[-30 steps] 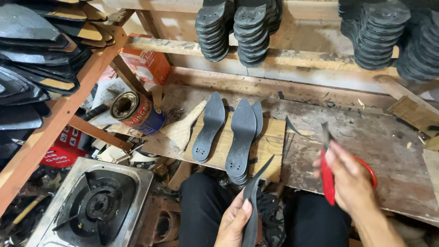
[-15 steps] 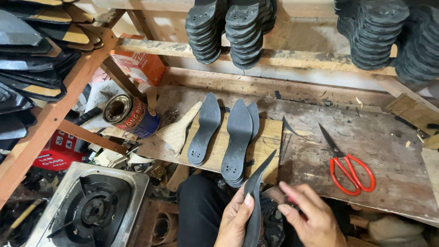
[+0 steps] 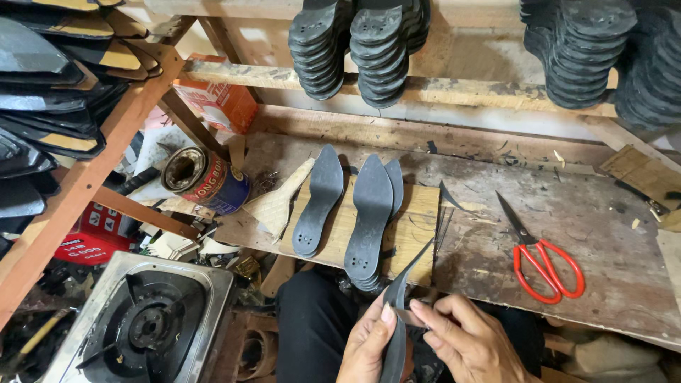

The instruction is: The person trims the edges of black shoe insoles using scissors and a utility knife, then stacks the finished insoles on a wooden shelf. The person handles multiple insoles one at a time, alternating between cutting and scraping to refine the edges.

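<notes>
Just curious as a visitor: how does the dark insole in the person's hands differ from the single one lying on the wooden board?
The held insole stands edge-on and curves, gripped by the left hand and right hand; the single insole lies flat on the wooden board, untouched. The held one shows only its thin edge; the single one shows its whole face, with small holes at the heel. Both are dark grey and the same slim shape.

The worn workbench [image 3: 567,213] carries red-handled scissors [image 3: 543,259] and a wooden board [image 3: 418,213].
</notes>
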The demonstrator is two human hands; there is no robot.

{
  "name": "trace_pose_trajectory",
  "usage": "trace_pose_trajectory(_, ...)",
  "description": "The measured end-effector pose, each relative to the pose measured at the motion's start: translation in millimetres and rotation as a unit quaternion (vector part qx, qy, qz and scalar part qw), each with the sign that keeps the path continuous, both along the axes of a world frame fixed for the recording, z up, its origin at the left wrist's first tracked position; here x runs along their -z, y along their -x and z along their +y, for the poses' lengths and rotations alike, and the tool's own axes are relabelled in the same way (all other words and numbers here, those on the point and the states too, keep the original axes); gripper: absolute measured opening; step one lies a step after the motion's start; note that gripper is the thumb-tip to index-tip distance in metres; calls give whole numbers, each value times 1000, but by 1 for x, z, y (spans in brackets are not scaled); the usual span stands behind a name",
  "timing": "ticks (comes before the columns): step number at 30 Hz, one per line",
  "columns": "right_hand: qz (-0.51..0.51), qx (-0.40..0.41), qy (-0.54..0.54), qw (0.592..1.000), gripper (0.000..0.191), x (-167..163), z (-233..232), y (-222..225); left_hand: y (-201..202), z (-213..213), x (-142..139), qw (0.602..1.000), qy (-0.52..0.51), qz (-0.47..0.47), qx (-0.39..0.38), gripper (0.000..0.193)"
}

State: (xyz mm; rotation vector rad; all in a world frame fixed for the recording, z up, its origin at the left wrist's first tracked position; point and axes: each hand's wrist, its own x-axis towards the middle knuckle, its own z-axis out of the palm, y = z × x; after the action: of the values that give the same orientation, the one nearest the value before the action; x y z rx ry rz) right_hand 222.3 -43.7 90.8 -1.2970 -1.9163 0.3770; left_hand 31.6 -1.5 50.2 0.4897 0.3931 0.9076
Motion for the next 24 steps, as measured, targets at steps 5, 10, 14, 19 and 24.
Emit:
trace_pose_trajectory(5,-24,26,-9,999,44,-10,-2,3,-3,0,1,999,45,20,-8,65)
trace_pose_trajectory(10,-53,42,-36,997,45,-16,0,5,-3,-6,7,1000,-8,-4,-10,66)
trace_pose_trajectory(14,-70,61,-66,993,49,-18,2,8,-5,-9,6,999,21,-4,-27,62)
trace_pose_trajectory(19,-86,74,-81,990,53,-17,3,10,-6,-10,5,999,16,-3,-27,61)
trace_pose_trajectory(24,-101,94,-88,987,56,-19,3,13,-2,-12,9,1000,9,-4,-10,57)
